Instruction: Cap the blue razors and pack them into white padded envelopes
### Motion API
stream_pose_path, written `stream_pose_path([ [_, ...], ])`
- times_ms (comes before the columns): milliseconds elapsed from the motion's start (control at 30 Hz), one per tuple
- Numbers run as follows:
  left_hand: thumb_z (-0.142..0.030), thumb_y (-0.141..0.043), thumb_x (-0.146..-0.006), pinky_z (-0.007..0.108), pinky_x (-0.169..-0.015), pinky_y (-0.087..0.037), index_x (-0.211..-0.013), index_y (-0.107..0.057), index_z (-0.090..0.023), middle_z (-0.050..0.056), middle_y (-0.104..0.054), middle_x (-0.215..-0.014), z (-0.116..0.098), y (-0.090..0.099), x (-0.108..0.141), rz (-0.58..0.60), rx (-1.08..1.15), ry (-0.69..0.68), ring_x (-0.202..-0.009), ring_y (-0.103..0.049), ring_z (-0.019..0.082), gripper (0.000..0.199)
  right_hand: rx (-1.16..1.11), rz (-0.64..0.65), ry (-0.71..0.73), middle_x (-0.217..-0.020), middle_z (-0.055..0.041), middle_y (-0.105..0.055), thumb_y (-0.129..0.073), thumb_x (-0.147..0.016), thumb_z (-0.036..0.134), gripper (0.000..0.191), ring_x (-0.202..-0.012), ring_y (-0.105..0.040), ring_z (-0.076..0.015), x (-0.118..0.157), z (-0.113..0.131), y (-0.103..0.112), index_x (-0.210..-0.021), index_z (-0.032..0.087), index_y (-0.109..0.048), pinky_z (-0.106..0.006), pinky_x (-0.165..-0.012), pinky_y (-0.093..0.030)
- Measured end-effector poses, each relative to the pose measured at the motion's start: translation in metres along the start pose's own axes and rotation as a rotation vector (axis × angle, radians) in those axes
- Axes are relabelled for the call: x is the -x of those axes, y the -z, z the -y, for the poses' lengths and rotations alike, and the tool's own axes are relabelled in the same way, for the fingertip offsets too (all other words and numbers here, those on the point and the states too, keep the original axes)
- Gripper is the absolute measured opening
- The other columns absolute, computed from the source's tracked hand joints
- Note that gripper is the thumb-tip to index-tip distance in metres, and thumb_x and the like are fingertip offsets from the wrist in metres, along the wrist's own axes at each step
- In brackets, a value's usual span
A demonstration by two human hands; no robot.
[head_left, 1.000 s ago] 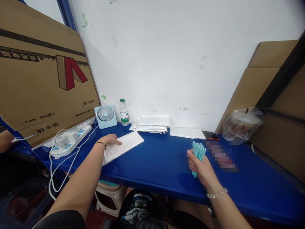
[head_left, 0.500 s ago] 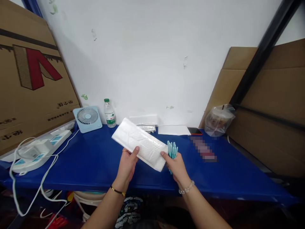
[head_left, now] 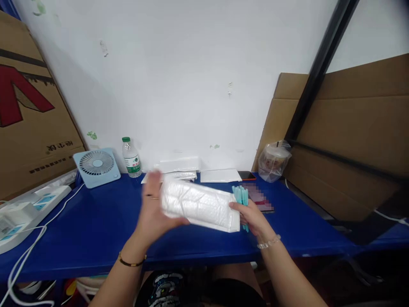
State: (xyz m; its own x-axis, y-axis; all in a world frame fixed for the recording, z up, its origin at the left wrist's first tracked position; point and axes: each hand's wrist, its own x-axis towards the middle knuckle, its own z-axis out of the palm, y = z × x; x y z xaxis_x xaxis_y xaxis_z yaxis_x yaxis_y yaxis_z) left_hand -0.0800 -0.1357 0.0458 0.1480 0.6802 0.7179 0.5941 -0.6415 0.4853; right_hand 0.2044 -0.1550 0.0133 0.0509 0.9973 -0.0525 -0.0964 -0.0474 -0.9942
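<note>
A white padded pouch (head_left: 198, 204) is held up above the blue table, tilted slightly down to the right. My right hand (head_left: 252, 215) pinches its right end with the thumb on top, and also holds a bundle of light teal sticks (head_left: 240, 195) beside it. My left hand (head_left: 156, 211) is at the pouch's left end, fingers raised and blurred, thumb stretched apart along the lower edge. Whether the left hand touches the pouch is hard to tell. Behind the pouch lie several flat white packets (head_left: 179, 165) against the wall.
On the blue table (head_left: 105, 226) stand a light blue fan (head_left: 97, 164), a water bottle (head_left: 131, 160) and a bagged cup (head_left: 274, 162). A phone (head_left: 247, 175) lies at the back. White power strips (head_left: 35, 209) and cables are left; cardboard (head_left: 348, 149) borders the right.
My left hand has opened and moved left, its fingers lifted. The pouch has turned closer to level, still in my right hand. The camera view has shifted right.
</note>
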Motion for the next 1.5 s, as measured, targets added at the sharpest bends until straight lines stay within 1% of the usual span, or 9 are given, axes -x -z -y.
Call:
stream_pose_path([
  [67, -0.058, -0.08, -0.039, 0.055, -0.111, -0.002, -0.145, -0.015, -0.028, 0.01, -0.011, -0.153, -0.005, -0.021, 0.001, 0.493, -0.088, -0.181, -0.138, -0.003, 0.038, 0.128, 0.068, 0.071, -0.025, -0.045, 0.0074, -0.036, -0.07, -0.067, 0.034, 0.03, -0.036, -0.025, -0.0043, -0.001, -0.002, 0.001, -0.063, 0.019, -0.045, -0.02, -0.036, -0.013],
  [167, -0.052, -0.078, -0.044, 0.057, -0.108, 0.002, -0.144, -0.016, -0.029, 0.011, -0.022, -0.15, -0.012, -0.055, 0.003, 0.717, -0.182, -0.253, -0.138, -0.01, 0.036, 0.12, 0.107, 0.113, -0.017, -0.044, 0.0076, -0.035, -0.069, -0.067, 0.036, 0.029, -0.036, -0.024, -0.0046, -0.001, -0.005, 0.0, -0.063, 0.019, -0.046, -0.02, -0.035, -0.014],
  [333, -0.025, -0.071, -0.054, 0.05, -0.108, -0.01, -0.136, -0.035, -0.023, 0.01, -0.055, -0.119, -0.019, -0.075, 0.003, 0.599, -0.255, -0.209, -0.114, -0.047, 0.03, 0.09, 0.243, 0.043, 0.122, -0.049, 0.0042, -0.043, -0.07, -0.065, 0.031, 0.024, -0.043, -0.033, -0.0073, -0.001, -0.006, 0.004, -0.06, 0.017, -0.051, -0.021, -0.04, -0.023],
  [500, -0.015, -0.057, -0.064, 0.039, -0.089, -0.034, -0.109, -0.055, -0.023, 0.006, -0.062, -0.097, -0.023, -0.071, -0.002, 0.529, -0.248, -0.112, -0.094, -0.055, 0.025, 0.046, 0.134, -0.166, 0.33, -0.048, 0.0052, -0.041, -0.07, -0.067, 0.039, 0.024, -0.044, -0.034, -0.0091, -0.002, 0.018, 0.01, -0.071, 0.018, -0.058, -0.023, -0.045, -0.027],
  [600, -0.018, -0.063, -0.059, 0.039, -0.087, -0.035, -0.116, -0.05, -0.023, 0.008, -0.058, -0.105, -0.026, -0.07, -0.008, 0.445, -0.202, -0.065, -0.099, -0.052, 0.028, 0.059, -0.198, -0.158, 0.456, -0.046, 0.0078, -0.029, -0.058, -0.079, 0.045, 0.027, -0.039, -0.027, -0.0083, 0.004, 0.051, 0.004, -0.068, 0.022, -0.049, -0.024, -0.043, -0.028],
  [767, -0.02, -0.068, -0.053, 0.04, -0.086, -0.037, -0.121, -0.045, -0.023, 0.007, -0.054, -0.108, -0.031, -0.072, -0.014, 0.375, -0.096, -0.042, -0.1, -0.052, 0.029, 0.071, -0.288, -0.103, 0.613, -0.049, 0.0043, -0.035, -0.048, -0.085, 0.045, 0.031, -0.049, -0.044, -0.0133, 0.009, 0.085, -0.018, -0.063, 0.023, -0.043, -0.03, -0.058, -0.042],
  [1000, -0.023, -0.07, -0.056, 0.037, -0.083, -0.043, -0.121, -0.04, -0.022, 0.007, -0.055, -0.112, -0.033, -0.077, -0.01, 0.308, 0.343, 0.104, -0.097, -0.055, 0.025, 0.072, -0.184, -0.095, 0.592, -0.083, -0.0045, -0.058, -0.055, -0.08, 0.046, 0.03, -0.083, -0.054, -0.0189, -0.003, 0.078, -0.045, -0.066, 0.019, -0.051, -0.031, -0.076, -0.045],
  [1233, -0.024, -0.071, -0.063, 0.034, -0.086, -0.044, -0.126, -0.035, -0.02, 0.009, -0.053, -0.117, -0.031, -0.079, -0.014, 0.22, 0.734, 0.226, -0.101, -0.054, 0.023, 0.073, 0.023, 0.253, 0.365, -0.08, -0.0011, -0.059, -0.067, -0.072, 0.044, 0.03, -0.073, -0.053, -0.0148, -0.01, 0.104, -0.081, -0.084, 0.018, -0.06, -0.026, -0.067, -0.042],
  [1500, -0.035, -0.07, -0.067, 0.037, -0.093, -0.04, -0.132, -0.036, -0.021, 0.009, -0.05, -0.126, -0.011, -0.06, -0.013, 0.241, 1.027, 0.301, -0.112, -0.05, 0.026, 0.074, 0.179, 0.385, 0.539, -0.109, -0.007, -0.058, -0.052, -0.081, 0.053, 0.042, -0.103, -0.052, -0.0219, -0.014, 0.122, -0.087, -0.109, 0.022, -0.058, -0.031, -0.078, -0.044],
])
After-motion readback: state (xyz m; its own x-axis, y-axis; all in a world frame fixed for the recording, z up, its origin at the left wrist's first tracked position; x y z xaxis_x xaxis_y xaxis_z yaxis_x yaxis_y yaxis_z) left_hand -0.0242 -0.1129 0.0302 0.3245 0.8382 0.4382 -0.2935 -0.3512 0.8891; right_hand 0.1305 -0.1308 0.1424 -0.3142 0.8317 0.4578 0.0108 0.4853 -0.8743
